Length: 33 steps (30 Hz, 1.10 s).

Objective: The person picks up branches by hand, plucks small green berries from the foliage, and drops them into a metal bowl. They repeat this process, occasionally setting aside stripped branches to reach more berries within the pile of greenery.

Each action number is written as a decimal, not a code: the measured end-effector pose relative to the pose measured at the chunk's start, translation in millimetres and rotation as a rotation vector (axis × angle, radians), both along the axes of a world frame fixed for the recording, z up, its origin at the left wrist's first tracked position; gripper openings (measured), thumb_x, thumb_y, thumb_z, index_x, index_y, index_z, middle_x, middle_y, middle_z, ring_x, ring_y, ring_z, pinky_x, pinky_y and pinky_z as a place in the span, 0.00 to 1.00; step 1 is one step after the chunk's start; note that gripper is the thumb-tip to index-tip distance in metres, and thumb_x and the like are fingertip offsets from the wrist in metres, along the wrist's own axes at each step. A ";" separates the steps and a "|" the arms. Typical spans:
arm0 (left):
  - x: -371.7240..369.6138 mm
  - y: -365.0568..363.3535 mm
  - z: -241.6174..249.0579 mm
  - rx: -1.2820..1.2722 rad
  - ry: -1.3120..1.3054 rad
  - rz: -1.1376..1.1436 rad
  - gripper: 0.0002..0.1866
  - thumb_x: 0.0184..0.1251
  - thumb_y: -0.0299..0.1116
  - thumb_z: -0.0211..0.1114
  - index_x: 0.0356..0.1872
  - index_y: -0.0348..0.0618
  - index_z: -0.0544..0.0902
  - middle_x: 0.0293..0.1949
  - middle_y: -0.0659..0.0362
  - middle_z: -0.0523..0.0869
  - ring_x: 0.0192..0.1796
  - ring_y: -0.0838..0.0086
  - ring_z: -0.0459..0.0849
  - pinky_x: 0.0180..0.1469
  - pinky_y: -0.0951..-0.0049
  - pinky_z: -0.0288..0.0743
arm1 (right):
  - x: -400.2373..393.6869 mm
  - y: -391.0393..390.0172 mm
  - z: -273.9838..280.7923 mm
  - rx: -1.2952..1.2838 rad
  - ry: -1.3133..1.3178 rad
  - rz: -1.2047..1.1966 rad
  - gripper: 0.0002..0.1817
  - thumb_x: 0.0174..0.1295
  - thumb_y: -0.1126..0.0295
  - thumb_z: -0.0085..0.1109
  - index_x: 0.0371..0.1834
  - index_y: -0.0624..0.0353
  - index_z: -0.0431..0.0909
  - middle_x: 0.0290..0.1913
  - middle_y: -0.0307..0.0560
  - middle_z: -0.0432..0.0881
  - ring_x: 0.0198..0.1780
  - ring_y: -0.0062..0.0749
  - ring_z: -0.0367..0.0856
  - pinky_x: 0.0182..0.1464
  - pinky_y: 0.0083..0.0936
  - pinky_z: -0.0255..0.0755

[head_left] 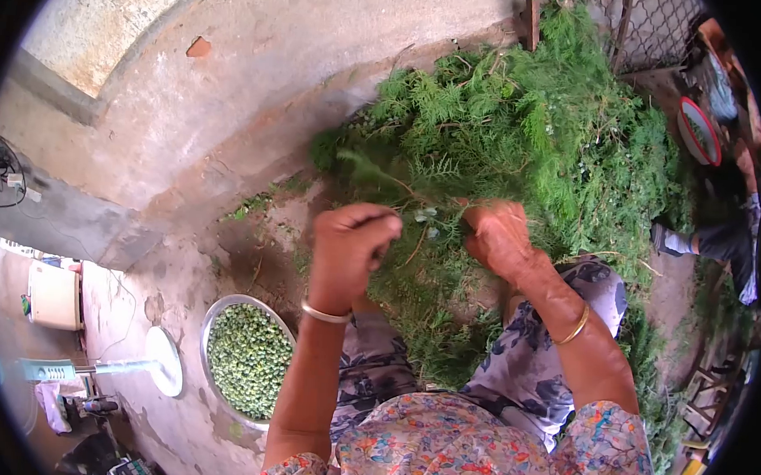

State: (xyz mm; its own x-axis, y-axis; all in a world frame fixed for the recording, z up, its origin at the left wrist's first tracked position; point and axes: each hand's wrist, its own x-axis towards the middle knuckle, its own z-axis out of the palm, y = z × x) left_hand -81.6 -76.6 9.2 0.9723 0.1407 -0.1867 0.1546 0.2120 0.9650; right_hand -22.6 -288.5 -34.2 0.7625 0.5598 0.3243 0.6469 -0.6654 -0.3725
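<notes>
My left hand (pixel 355 232), with a silver bangle at its wrist, is closed with the fingers curled in; whatever it holds, if anything, is hidden. My right hand (pixel 499 235), wearing a gold bangle, is closed on a leafy evergreen branch (pixel 384 174) that stretches left and is smeared by motion. A few pale blue-green cones (pixel 426 214) show between my hands. Beyond both hands rises a large heap of cut evergreen branches (pixel 490 114). To the left of my left arm, a round metal basin (pixel 205 349) holds many small green cones (pixel 249 360).
A white fan (pixel 165 362) lies on the floor at left. The plastered wall (pixel 260 76) runs along the back left. At right, another person's leg (pixel 724 243) is near the heap, with a red-rimmed basin (pixel 685 116) above it. Loose sprigs litter the floor.
</notes>
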 end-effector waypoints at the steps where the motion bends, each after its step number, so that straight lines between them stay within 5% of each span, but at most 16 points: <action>1: 2.6 -7.4 -15.3 0.316 -0.131 0.015 0.08 0.55 0.26 0.66 0.35 0.34 0.83 0.28 0.56 0.84 0.27 0.75 0.79 0.29 0.78 0.73 | 0.1 0.5 0.5 0.006 0.028 0.010 0.08 0.38 0.75 0.58 0.26 0.59 0.77 0.21 0.55 0.78 0.30 0.51 0.80 0.34 0.44 0.71; 2: 4.9 -11.6 -26.7 0.633 -0.262 0.031 0.08 0.53 0.23 0.66 0.34 0.31 0.83 0.28 0.56 0.85 0.28 0.79 0.79 0.33 0.80 0.73 | -0.3 1.6 1.7 0.006 0.027 0.010 0.08 0.38 0.75 0.58 0.26 0.59 0.77 0.21 0.55 0.78 0.30 0.51 0.80 0.34 0.44 0.71; 5: 12.1 -15.1 -38.1 0.861 -0.253 -0.047 0.10 0.50 0.21 0.67 0.36 0.29 0.83 0.29 0.56 0.85 0.32 0.81 0.80 0.36 0.79 0.74 | -3.0 6.1 3.5 0.005 0.056 0.009 0.08 0.38 0.75 0.58 0.26 0.59 0.78 0.22 0.55 0.78 0.31 0.51 0.80 0.34 0.44 0.71; 12: 14.8 -13.5 -44.3 0.918 -0.353 -0.096 0.09 0.53 0.23 0.65 0.35 0.29 0.83 0.29 0.56 0.86 0.31 0.80 0.80 0.35 0.78 0.74 | -5.8 7.6 12.0 -0.016 0.051 0.021 0.08 0.38 0.75 0.57 0.26 0.59 0.78 0.22 0.55 0.79 0.32 0.51 0.80 0.35 0.44 0.71; 14: 11.7 -15.0 -42.6 0.252 -0.052 0.009 0.09 0.58 0.27 0.65 0.37 0.31 0.83 0.29 0.56 0.85 0.31 0.79 0.81 0.34 0.81 0.73 | -5.8 8.4 13.4 0.019 0.060 0.016 0.08 0.38 0.75 0.56 0.25 0.60 0.77 0.22 0.55 0.79 0.32 0.52 0.80 0.35 0.45 0.71; 18: 18.9 -10.1 -55.6 0.016 0.015 0.145 0.10 0.64 0.30 0.61 0.31 0.31 0.80 0.24 0.61 0.80 0.24 0.80 0.76 0.25 0.81 0.69 | -2.9 6.1 12.5 0.037 0.196 -0.019 0.07 0.39 0.76 0.55 0.25 0.61 0.76 0.24 0.59 0.79 0.34 0.57 0.79 0.37 0.49 0.70; 21: 17.2 28.3 -49.0 -0.683 -0.050 0.120 0.11 0.67 0.32 0.58 0.41 0.33 0.76 0.32 0.55 0.79 0.24 0.76 0.73 0.23 0.78 0.70 | -3.2 1.7 18.5 0.040 0.230 -0.092 0.07 0.40 0.77 0.54 0.26 0.61 0.76 0.26 0.62 0.78 0.35 0.59 0.78 0.38 0.49 0.70; 25: 9.1 41.3 -16.6 -0.793 -0.152 0.009 0.11 0.60 0.28 0.58 0.43 0.35 0.76 0.37 0.48 0.82 0.27 0.72 0.76 0.28 0.77 0.74 | -1.5 3.4 12.7 0.117 0.212 -0.158 0.04 0.38 0.78 0.53 0.20 0.63 0.74 0.25 0.61 0.76 0.33 0.61 0.75 0.36 0.48 0.68; 29: 2.5 20.6 4.4 -0.363 -0.202 0.077 0.11 0.57 0.25 0.59 0.41 0.33 0.79 0.38 0.47 0.83 0.31 0.71 0.78 0.35 0.76 0.76 | -1.5 3.4 13.7 0.213 0.255 -0.143 0.03 0.39 0.79 0.53 0.20 0.65 0.73 0.25 0.63 0.75 0.33 0.61 0.75 0.35 0.46 0.68; 33: 0.5 -12.2 6.9 0.234 -0.270 -0.120 0.11 0.54 0.21 0.60 0.39 0.35 0.82 0.35 0.56 0.84 0.32 0.77 0.79 0.38 0.76 0.74 | 6.3 -0.6 15.9 0.235 0.460 -0.091 0.06 0.41 0.78 0.52 0.25 0.64 0.76 0.30 0.64 0.78 0.38 0.61 0.77 0.41 0.47 0.70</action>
